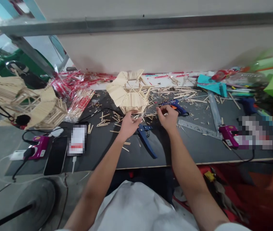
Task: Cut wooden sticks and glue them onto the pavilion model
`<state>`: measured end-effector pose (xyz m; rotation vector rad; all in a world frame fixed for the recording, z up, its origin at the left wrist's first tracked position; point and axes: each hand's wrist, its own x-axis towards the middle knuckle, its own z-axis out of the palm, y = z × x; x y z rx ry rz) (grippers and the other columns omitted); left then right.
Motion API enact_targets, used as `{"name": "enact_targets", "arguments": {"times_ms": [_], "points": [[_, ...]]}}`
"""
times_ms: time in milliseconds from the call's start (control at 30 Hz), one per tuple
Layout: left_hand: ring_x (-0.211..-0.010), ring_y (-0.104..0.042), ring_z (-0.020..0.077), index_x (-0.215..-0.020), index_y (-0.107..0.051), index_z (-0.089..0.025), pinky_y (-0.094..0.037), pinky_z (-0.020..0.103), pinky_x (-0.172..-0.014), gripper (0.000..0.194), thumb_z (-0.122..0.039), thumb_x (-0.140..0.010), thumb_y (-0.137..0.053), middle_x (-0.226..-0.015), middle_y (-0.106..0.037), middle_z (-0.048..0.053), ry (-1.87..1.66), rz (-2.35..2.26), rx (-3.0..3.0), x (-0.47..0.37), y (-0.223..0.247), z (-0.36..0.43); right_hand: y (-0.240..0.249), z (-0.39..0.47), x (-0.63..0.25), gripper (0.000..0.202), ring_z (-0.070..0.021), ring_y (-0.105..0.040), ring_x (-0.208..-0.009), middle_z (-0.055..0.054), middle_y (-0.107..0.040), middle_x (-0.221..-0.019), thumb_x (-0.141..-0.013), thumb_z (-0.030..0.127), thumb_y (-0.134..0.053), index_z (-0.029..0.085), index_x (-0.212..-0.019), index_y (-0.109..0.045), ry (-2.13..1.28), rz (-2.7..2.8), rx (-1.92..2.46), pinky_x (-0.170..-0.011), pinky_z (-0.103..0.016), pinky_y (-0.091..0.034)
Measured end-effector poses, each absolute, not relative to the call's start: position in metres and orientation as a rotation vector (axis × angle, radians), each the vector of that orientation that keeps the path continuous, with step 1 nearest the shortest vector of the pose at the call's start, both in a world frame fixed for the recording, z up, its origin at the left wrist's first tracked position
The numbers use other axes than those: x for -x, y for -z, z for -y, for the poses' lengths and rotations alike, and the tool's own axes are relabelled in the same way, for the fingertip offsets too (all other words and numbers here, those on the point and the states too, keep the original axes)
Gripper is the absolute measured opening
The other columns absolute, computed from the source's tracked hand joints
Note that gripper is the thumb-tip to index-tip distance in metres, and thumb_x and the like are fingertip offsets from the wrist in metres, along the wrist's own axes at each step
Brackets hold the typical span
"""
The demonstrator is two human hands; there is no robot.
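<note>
A model built of pale wooden sticks (pixel 134 98), with fan-like panels, stands at the middle of the dark table. My left hand (pixel 129 124) is at its front edge, thumb and index finger apart; whether the fingertips touch the model I cannot tell. To its right, my right hand (pixel 169 118) is closed in a pinch, and anything between its fingertips is too small to make out. Just behind that hand lies a blue glue gun (pixel 180 108), partly covered by it. Blue-handled cutters (pixel 148 141) rest on the table between my forearms.
Loose sticks (pixel 104 120) and offcuts litter the dark table (pixel 98 150). A clear ruler (pixel 199 129) lies right. Phones (pixel 55 155) and a purple power block (pixel 38 147) sit left, near another stick model (pixel 35 102). Packaged sticks (pixel 81 101) lie behind. A metal rail (pixel 138 24) crosses the wall.
</note>
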<state>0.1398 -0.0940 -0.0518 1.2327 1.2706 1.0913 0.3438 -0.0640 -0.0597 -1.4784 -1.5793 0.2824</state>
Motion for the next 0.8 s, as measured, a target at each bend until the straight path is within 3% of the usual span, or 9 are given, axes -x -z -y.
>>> {"name": "enact_targets", "arguments": {"times_ms": [100, 233, 433, 800], "points": [[-0.067, -0.069, 0.0145, -0.117, -0.05, -0.015, -0.053, 0.022, -0.052, 0.039, -0.019, -0.084, -0.071, -0.089, -0.069, 0.006, -1.183, -1.296, -1.118, -0.162, 0.06, 0.077, 0.072, 0.063, -0.342, 0.03, -0.0181, -0.055, -0.062, -0.002, -0.06, -0.066, -0.09, 0.049, -0.054, 0.024, -0.072, -0.052, -0.299, 1.556, 1.508, -0.068, -0.032, -0.046], [-0.053, -0.065, 0.0139, -0.107, -0.051, -0.015, -0.054, 0.024, -0.052, 0.034, -0.014, -0.081, -0.072, -0.063, -0.063, -0.003, -1.218, -1.261, -1.026, -0.182, 0.063, 0.061, 0.075, 0.061, -0.341, 0.031, -0.018, -0.054, -0.061, -0.002, -0.06, -0.066, -0.089, 0.051, -0.054, 0.024, -0.073, -0.052, -0.325, 1.58, 1.501, -0.066, -0.032, -0.046], [-0.072, -0.067, 0.0135, -0.088, -0.058, -0.016, -0.053, 0.02, -0.053, 0.018, -0.017, -0.08, -0.074, -0.084, -0.07, 0.006, -1.363, -1.179, -0.91, -0.195, 0.056, 0.052, 0.076, 0.061, -0.342, 0.033, -0.0185, -0.054, -0.062, -0.003, -0.06, -0.067, -0.09, 0.053, -0.053, 0.025, -0.074, -0.052, -0.339, 1.58, 1.5, -0.066, -0.033, -0.046], [-0.052, -0.049, 0.006, -0.073, -0.062, -0.015, -0.041, 0.017, -0.044, 0.021, -0.017, -0.069, -0.083, -0.065, -0.061, -0.001, -1.419, -1.142, -0.889, -0.164, 0.052, 0.047, 0.076, 0.062, -0.341, 0.033, -0.0171, -0.052, -0.059, -0.001, -0.058, -0.065, -0.09, 0.051, -0.054, 0.024, -0.071, -0.051, -0.344, 1.578, 1.474, -0.063, -0.032, -0.044]]}}
